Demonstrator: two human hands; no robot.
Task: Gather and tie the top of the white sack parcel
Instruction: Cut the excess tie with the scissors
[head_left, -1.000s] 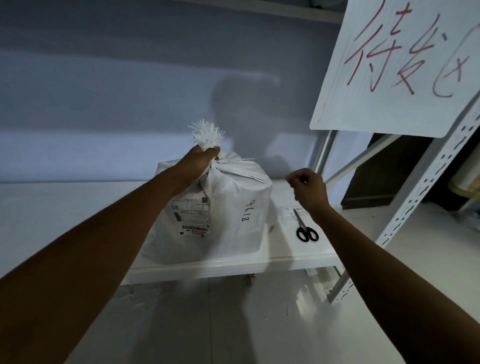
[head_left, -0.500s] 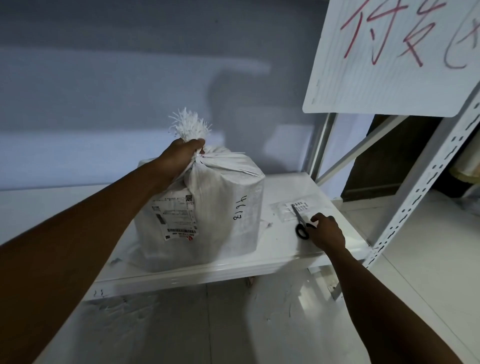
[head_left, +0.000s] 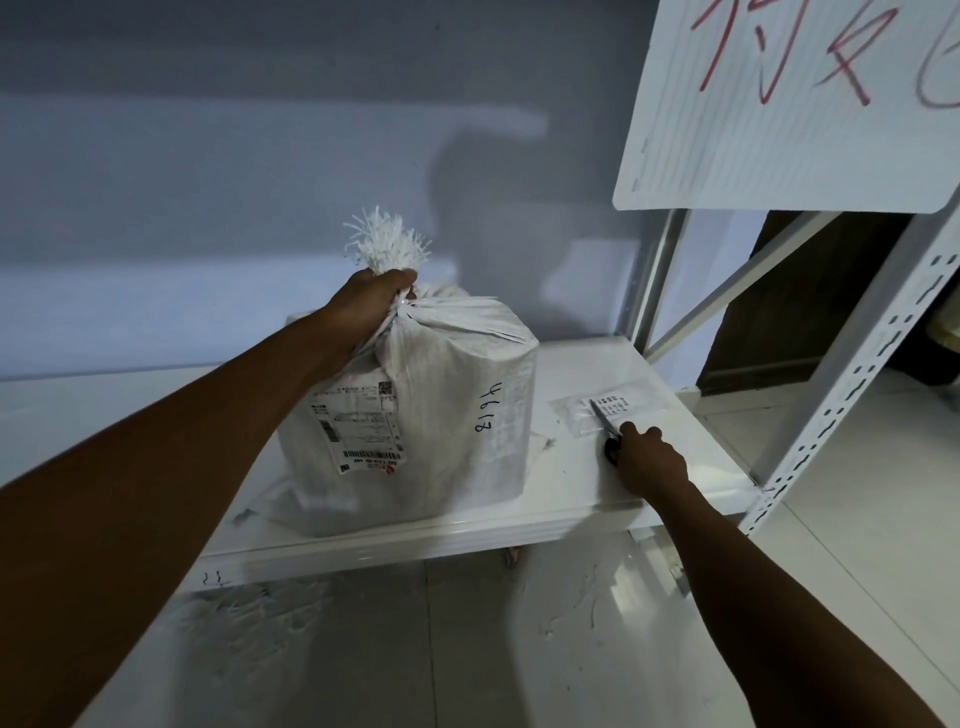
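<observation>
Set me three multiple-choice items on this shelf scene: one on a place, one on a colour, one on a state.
1. Where are the scissors, relative to the white sack parcel?
A) on top of it
B) on the shelf to its right
C) on the floor below it

2. What colour is the writing on the sign?
A) red
B) green
C) black

3. What is the left hand doing?
A) lying flat on the shelf
B) hanging free
C) gripping the parcel's gathered top

Answers:
1 B: the blades lie on the shelf, with the right hand on the handles.
2 A: red strokes cross the white board.
3 C: its fingers wrap the bunched fabric.
</observation>
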